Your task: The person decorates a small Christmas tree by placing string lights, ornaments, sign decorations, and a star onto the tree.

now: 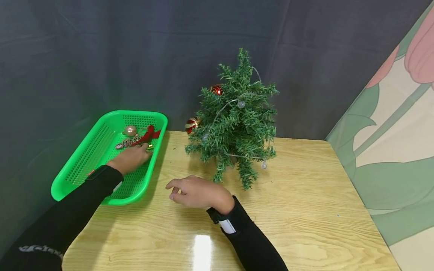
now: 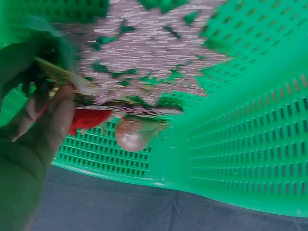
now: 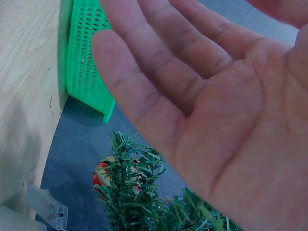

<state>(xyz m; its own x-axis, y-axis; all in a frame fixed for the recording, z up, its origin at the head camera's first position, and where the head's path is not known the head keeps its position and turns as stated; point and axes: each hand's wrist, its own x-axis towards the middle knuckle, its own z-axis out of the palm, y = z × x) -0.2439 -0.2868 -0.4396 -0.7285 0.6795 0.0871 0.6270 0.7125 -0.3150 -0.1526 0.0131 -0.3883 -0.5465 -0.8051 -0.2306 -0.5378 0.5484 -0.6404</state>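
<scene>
My left hand (image 1: 131, 158) reaches into the green basket (image 1: 156, 165) and pinches a shiny gold ornament (image 1: 150, 148) at its fingertips; its full shape is hidden. In the left wrist view, a blurred pink glittery cutout ornament (image 2: 149, 53) lies right beside those fingers. Past them are a pinkish-gold bauble (image 1: 130, 130), a red ribbon (image 1: 148, 134) and a lettered sign (image 1: 127, 142). My right hand (image 1: 198, 191) hovers over the table in front of the small Christmas tree (image 1: 242, 124), fingers loosely bent, palm bare in the right wrist view.
On the tree's left side hang two red-and-gold baubles, an upper one (image 1: 216, 89) and a lower one (image 1: 191, 125). A light string with clear bulbs (image 1: 241, 104) winds round it. Behind the wooden table (image 1: 305, 195) hangs a dark cloth (image 1: 135, 56); a floral cloth (image 1: 393, 150) is at right.
</scene>
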